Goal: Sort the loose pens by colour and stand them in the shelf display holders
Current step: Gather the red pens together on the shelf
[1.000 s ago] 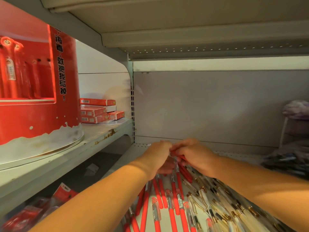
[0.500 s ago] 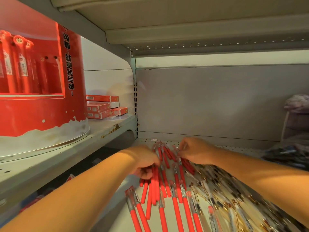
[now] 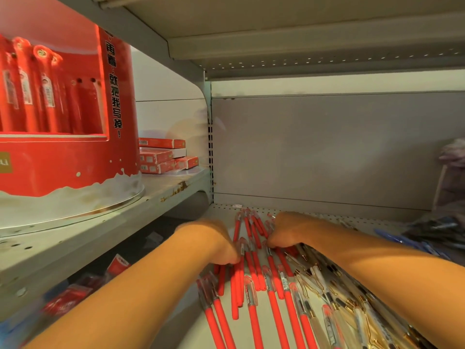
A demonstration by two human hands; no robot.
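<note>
Ok, fingers of the left hand [image 3: 216, 241] were curled down onto the red pens [image 3: 236, 290], tips hidden under the knuckles; couldn't tell whether they actually pinched one. Same for the right hand [image 3: 294, 229]: fist-like over the red pens, grip not visible. Between the two hands, a few red pens fanned away toward the back wall. Nearer than the fingers, more red pens lay loose on the shelf [image 3: 224, 210]. Right of the right fingers was a heap of clear pens [image 3: 324, 285] with gold clips, and farther right some blue pens [image 3: 392, 238]. Up and left of the left fingers, on a higher shelf [image 3: 163, 195], stood the red display holder [image 3: 63, 159] with red pens upright in it, and red boxes [image 3: 161, 157] stacked just beyond it.
</note>
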